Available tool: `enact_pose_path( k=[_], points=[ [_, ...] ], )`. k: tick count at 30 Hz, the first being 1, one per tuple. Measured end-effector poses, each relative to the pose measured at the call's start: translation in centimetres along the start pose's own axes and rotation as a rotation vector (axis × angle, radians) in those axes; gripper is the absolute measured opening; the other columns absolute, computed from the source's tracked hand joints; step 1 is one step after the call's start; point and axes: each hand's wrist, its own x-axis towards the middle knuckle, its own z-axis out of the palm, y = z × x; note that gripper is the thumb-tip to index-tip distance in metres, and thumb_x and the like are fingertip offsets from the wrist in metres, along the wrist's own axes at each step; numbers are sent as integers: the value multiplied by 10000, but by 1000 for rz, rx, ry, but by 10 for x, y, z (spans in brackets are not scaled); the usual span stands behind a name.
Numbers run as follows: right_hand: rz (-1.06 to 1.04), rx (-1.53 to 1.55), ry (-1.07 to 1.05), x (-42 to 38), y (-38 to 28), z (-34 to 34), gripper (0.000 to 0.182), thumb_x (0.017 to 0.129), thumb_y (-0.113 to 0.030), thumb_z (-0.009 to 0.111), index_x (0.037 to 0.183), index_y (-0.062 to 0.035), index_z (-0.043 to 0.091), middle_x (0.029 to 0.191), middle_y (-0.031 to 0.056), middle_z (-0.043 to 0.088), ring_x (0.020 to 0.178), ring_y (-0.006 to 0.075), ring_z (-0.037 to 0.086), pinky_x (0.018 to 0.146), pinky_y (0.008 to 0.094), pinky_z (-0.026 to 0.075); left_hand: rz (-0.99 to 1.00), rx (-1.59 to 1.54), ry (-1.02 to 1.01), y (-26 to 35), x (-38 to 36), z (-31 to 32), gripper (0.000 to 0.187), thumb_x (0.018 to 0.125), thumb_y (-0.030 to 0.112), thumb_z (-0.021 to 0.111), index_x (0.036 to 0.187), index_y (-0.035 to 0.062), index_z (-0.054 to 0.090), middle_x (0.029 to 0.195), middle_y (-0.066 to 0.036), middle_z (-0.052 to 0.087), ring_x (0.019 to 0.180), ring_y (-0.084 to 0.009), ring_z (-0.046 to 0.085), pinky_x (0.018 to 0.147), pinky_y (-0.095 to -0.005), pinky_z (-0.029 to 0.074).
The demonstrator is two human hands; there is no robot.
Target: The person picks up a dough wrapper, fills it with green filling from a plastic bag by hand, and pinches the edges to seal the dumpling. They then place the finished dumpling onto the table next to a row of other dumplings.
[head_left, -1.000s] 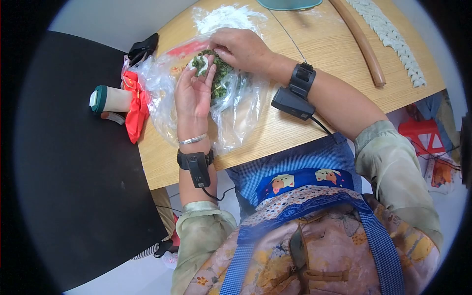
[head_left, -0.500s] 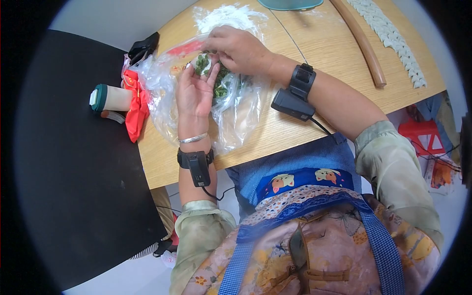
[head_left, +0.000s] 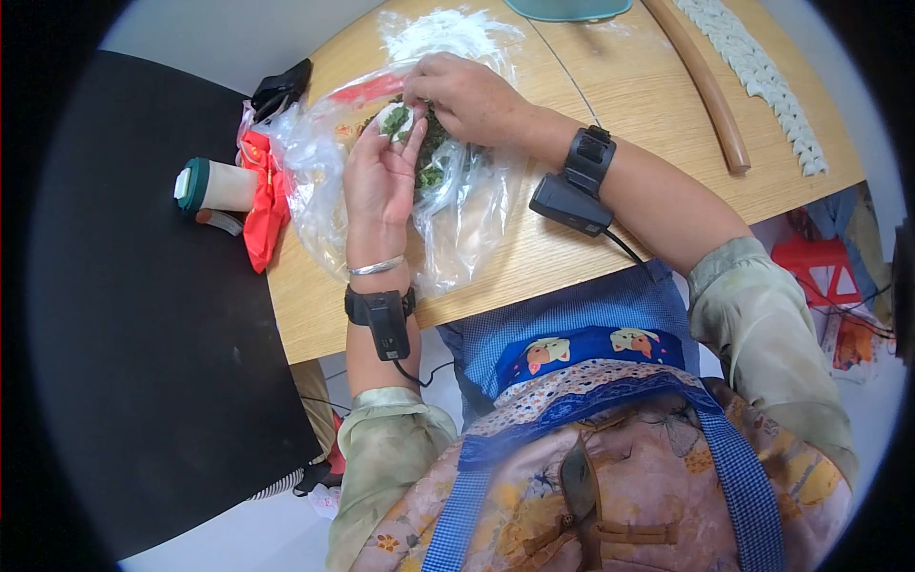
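A white dumpling wrapper [head_left: 389, 114] with chopped green filling on it rests in the raised fingers of my left hand [head_left: 378, 186]. Those fingers curl round its underside. From the right, my right hand [head_left: 467, 100] reaches over with bent fingers and pinches the wrapper's edge; its fingertips are partly hidden. Beneath both hands, more chopped green filling [head_left: 431, 174] lies in a spread-out clear plastic bag [head_left: 319, 181] on the table.
White flour [head_left: 448, 33] covers a patch behind my hands. A wooden rolling pin [head_left: 705, 91] and rows of folded dumplings [head_left: 762, 81] lie at right. A teal container [head_left: 570, 9] stands at the back edge. At left are a red packet [head_left: 265, 214] and a cream-coloured cup [head_left: 229, 187].
My right fingers have shifted slightly at the wrapper, and the wrapper is tilted a little differently in my left hand. The rest stays in place apart from a small camera shift.
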Motion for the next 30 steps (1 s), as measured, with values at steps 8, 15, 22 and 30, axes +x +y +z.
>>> enact_pose_path(
  k=[8,15,22,30],
  points=[
    [-55,65,17,-1,-5,1,209,739,23,581,928,-42,642,948,108,602,917,308,583,780,384,487,16,50,-16,-2,-1,-1,318,936,-8,365,1216,-106,479,1184,-207,579,1109,-286,588,969,-396,500],
    [-82,108,42,1,-5,-3,160,717,-48,615,872,-62,655,861,99,589,881,300,568,766,400,469,21,29,-18,-3,1,-4,296,930,-2,394,1194,-98,490,1174,-197,583,1097,-277,591,983,-404,485],
    [-212,99,1,5,-10,-5,211,674,-38,613,876,-73,659,848,84,567,843,280,557,744,380,467,32,-46,6,-4,6,-13,263,928,31,426,1161,-67,499,1149,-173,585,1077,-272,585,990,-421,455],
    [-133,67,-70,2,-10,-8,170,671,-49,618,838,-65,595,855,109,550,863,310,548,765,405,450,41,-98,1,-3,6,-15,250,946,70,425,1146,-62,493,1162,-186,580,1100,-297,580,981,-444,459]
  ],
)
